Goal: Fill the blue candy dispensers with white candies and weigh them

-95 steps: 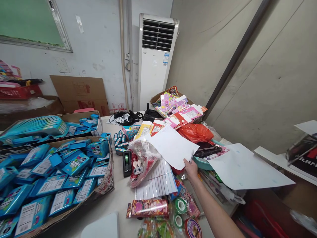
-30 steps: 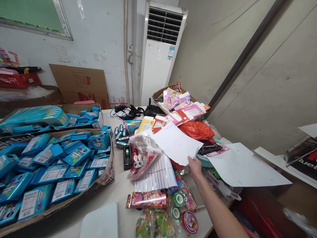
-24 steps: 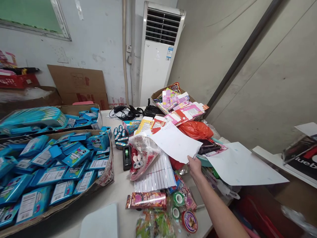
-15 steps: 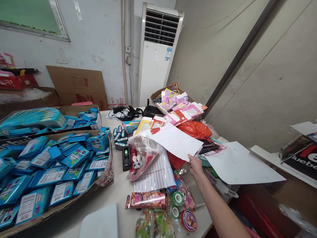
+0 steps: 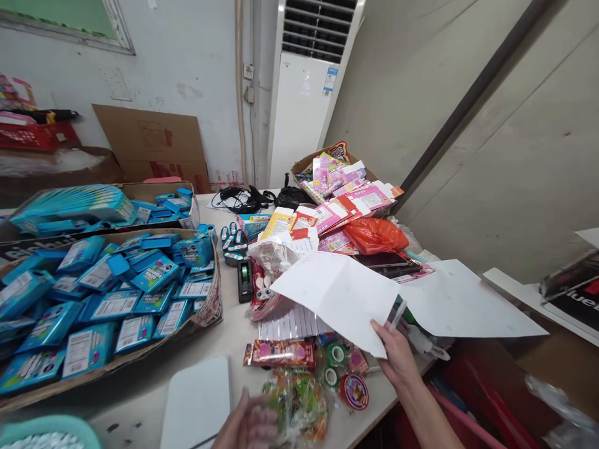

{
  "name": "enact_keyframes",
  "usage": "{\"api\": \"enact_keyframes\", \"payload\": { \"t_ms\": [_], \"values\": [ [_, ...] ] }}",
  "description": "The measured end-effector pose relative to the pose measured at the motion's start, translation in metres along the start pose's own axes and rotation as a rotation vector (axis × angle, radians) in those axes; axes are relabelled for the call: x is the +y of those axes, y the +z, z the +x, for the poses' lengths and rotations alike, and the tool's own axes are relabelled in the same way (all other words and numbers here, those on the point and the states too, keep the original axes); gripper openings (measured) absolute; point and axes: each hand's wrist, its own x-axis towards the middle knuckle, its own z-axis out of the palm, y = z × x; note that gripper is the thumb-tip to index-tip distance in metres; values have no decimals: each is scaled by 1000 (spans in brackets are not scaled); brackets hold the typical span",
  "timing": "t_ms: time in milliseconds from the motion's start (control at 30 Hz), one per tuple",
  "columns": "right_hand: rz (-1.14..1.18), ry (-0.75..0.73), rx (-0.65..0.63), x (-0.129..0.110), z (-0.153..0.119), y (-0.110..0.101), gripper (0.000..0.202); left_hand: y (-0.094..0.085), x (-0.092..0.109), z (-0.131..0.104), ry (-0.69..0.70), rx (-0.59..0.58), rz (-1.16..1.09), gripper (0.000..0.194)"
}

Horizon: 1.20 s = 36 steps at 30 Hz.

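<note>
White paper [image 5: 339,296], left hand [image 5: 248,425] cropped

The small boxes [image 5: 154,274] were bright blue with white labels, the plastic bag [image 5: 375,236] was orange-red, the sheet [image 5: 334,290] plain white, and the tape rolls [image 5: 336,354] green and white.

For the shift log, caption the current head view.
Right hand holds a white sheet above the cluttered table; left hand hovers open.
</note>
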Motion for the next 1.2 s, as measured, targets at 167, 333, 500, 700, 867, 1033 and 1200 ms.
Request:
{"api": "enact_keyframes", "payload": {
  "t_ms": [167, 333, 500, 700, 867, 1033, 1200],
  "values": [
    [-185, 149, -67, 29, -46, -45, 46, 30, 59, 29, 137, -255, -380, 64],
    [-294, 260, -91, 39, -71, -69, 51, 31, 85, 31, 164, -252, -190, 44],
    [-403, 303, -146, 39, -81, -74, 49, 21, 75, 2, 208, -106, 48, 53],
    [-505, 370, -241, 48, -84, -64, 44, 6, 66, -29, 286, 128, 104, 48],
    [-566, 363, -329, 65, -96, -48, 46, -16, 56, -50, 312, 180, 66, 49],
    [-570, 420, -343, 86, -124, -40, 45, -44, 38, -67, 290, 173, 68, 51],
    [-598, 468, -335, 108, -158, -46, 50, -66, 15, -82, 240, 162, 95, 50]
  ]
}}
